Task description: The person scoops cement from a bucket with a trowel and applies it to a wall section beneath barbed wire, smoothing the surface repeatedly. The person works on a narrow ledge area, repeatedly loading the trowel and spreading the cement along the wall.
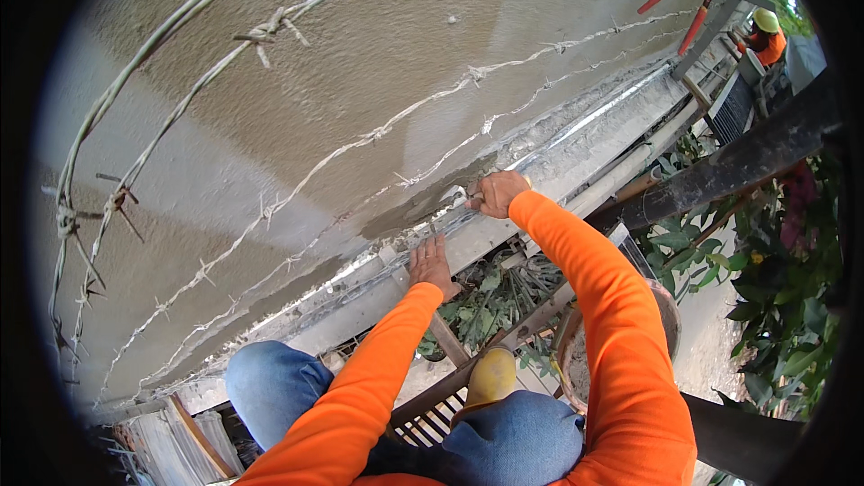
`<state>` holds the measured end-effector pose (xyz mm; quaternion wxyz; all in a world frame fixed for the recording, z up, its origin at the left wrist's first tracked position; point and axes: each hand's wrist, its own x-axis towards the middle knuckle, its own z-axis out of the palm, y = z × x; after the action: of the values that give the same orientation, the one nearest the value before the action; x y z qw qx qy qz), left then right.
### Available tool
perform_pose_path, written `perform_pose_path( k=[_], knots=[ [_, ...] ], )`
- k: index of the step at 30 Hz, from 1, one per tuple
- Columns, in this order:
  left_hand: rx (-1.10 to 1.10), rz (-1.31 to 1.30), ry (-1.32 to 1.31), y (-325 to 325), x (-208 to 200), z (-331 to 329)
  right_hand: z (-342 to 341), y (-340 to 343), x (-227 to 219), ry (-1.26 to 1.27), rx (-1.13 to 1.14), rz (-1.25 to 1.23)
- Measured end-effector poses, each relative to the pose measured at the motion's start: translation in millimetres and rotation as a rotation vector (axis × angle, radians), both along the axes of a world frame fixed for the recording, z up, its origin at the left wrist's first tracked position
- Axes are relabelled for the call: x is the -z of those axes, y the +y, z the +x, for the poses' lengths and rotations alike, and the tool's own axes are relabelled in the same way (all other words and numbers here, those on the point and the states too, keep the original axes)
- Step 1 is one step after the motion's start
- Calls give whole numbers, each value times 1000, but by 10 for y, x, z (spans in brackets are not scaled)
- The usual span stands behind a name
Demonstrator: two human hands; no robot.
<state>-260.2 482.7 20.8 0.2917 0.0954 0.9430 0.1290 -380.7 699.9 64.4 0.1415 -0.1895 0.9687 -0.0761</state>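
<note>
1. Head view: a rough plastered wall (pixel 378 63) fills most of the picture, with strands of barbed wire (pixel 360 139) running across it.
2. A grey ledge (pixel 576 148) runs along the wall's base.
3. The right hand (pixel 495 193) is curled tight around a small trowel (pixel 454 207) at a wet patch of plaster just above the ledge.
4. The left hand (pixel 432 265) lies flat on the ledge, fingers together.
5. Red-handled cutters (pixel 688 0) hang far off.

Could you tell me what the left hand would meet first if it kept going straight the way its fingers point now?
Probably the rough plastered wall: the left hand rests on the grey ledge at its foot, fingers pointing up toward it. Depth is unclear.
</note>
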Motion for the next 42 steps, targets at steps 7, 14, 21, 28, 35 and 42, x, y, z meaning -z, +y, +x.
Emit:
perform_pose_path(
  k=[7,14,21,28,35,42],
  knots=[
    [15,-1,42,-11,58,13,131,109,-16,2,25,-206],
    [15,-3,19,-22,46,-16,696,732,-737,196,66,-271],
    [5,12,85,-35,78,-15,2863,1394,-2269,337,388,-317],
    [0,10,197,-19,108,-3,4899,901,-2552,-45,1127,42],
    [75,-74,221,-172,48,-306,4581,656,-2767,206,1128,-116],
    [379,-34,387,-414,-375,-590,3247,268,-2943,-25,824,-510]
  ],
)
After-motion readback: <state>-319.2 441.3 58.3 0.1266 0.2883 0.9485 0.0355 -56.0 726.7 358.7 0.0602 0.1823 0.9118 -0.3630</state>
